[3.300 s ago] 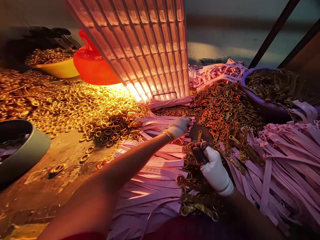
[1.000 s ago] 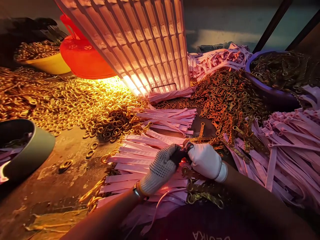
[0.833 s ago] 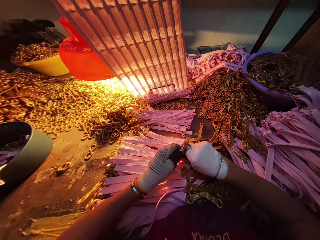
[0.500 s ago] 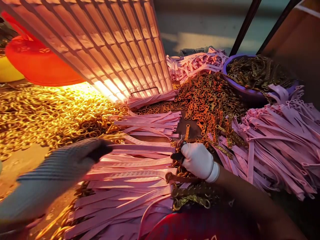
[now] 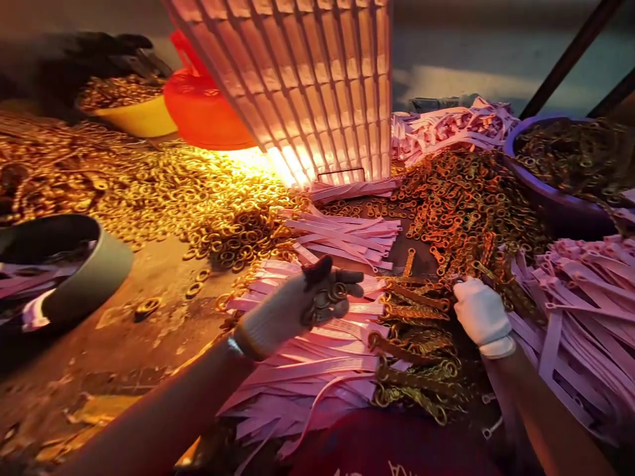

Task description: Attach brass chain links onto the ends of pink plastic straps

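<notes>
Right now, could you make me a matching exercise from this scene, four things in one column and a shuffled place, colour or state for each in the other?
Column one
1. Left hand
2. Right hand
3. Red shade
4. Purple tub

Column two
A. Bright light shining beneath it
B. Palm showing, with small rings in it
C. Toward the far right, full of metal links
D. White-gloved

Right pairs: 1-B, 2-D, 3-A, 4-C.

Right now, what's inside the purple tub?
A heap of looped metal pieces lies in the purple tub. The heap covers the tub's floor, so anything underneath can't be seen.
</notes>
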The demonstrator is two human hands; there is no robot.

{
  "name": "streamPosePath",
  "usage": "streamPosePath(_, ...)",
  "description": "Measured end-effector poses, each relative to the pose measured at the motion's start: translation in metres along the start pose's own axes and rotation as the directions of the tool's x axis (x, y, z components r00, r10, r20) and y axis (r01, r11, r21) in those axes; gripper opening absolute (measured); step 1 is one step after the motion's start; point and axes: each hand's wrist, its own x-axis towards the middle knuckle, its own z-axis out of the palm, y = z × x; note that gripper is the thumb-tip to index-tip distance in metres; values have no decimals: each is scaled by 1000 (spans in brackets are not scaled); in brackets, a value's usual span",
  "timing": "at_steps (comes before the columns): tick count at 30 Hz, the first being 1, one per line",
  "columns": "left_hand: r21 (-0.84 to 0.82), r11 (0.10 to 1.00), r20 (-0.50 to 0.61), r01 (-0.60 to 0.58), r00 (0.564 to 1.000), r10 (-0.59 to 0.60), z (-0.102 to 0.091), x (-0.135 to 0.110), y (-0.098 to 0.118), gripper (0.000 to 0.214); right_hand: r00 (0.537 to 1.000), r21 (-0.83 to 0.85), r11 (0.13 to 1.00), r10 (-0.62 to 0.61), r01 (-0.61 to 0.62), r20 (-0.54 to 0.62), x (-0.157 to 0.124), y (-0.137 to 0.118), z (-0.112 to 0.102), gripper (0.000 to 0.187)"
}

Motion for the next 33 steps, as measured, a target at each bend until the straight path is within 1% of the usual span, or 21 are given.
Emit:
streamPosePath(2,10,1000,49,10,999,-10,0,0,-4,43,999,-69,996,-51,52,10,-1,19,-2,12)
streamPosePath(3,38,999,45,3,999,-5,-1,-1,-6,41,999,-38,998,-41,41,-15,-2,26,-4,9)
streamPosePath(4,70,998,37,-8,999,5,0,-4,-8,41,998,41,999,-21,23,-54,-3,30,-8,7)
streamPosePath(5,101,995,27,-25,999,23,1,-6,-9,41,996,158,987,-5,20,-95,-5,31,-12,11)
streamPosePath(6,135,990,10,-44,999,43,4,-9,-10,41,992,298,954,-3,41,-130,-7,27,-17,17)
streamPosePath(8,235,968,-48,-82,994,96,12,-11,-10,34,987,575,810,-31,116,-155,-11,9,-28,26)
streamPosePath(10,375,922,-92,-98,986,142,22,-11,-10,22,987,733,661,-85,161,-140,-14,-20,-38,26)
streamPosePath(11,441,892,-103,-97,982,158,27,-11,-11,19,983,756,628,-128,184,-133,-15,-36,-42,26)
streamPosePath(13,514,852,-97,-101,980,175,36,-9,-13,20,956,702,650,-228,290,-183,-14,-67,-48,26)
streamPosePath(15,507,855,-84,-108,981,174,41,-7,-16,20,898,575,691,-362,438,-250,-11,-94,-50,30)
streamPosePath(17,478,870,-43,-120,986,160,44,-5,-21,22,844,431,726,-467,536,-263,-8,-112,-50,27)
streamPosePath(18,465,876,-8,-127,989,148,44,-4,-23,23,828,358,747,-497,560,-259,-6,-119,-49,22)
streamPosePath(19,456,880,32,-134,990,134,43,-3,-24,25,823,289,773,-507,565,-256,-5,-124,-47,21)
streamPosePath(21,450,882,107,-140,989,103,43,-1,-26,26,828,167,824,-490,542,-272,-4,-128,-44,26)
streamPosePath(22,448,883,122,-140,988,94,43,0,-27,27,830,116,844,-475,524,-293,-4,-128,-42,28)
streamPosePath(24,464,876,86,-136,990,108,42,1,-26,29,818,24,862,-471,506,-330,-3,-124,-40,27)
streamPosePath(26,525,840,6,-134,988,154,42,1,-24,28,798,-35,849,-508,527,-324,-2,-118,-39,22)
streamPosePath(27,567,812,-28,-138,982,187,42,1,-24,25,791,-39,838,-529,545,-309,-2,-116,-39,18)
streamPosePath(29,654,740,-39,-156,970,239,40,2,-25,17,793,-4,820,-555,573,-252,-1,-112,-41,13)
streamPosePath(31,702,687,-12,-186,962,273,38,2,-27,14,821,34,829,-546,558,-164,-1,-111,-45,18)
streamPosePath(33,708,674,7,-211,956,293,36,3,-28,16,853,43,852,-520,521,-43,0,-111,-49,21)
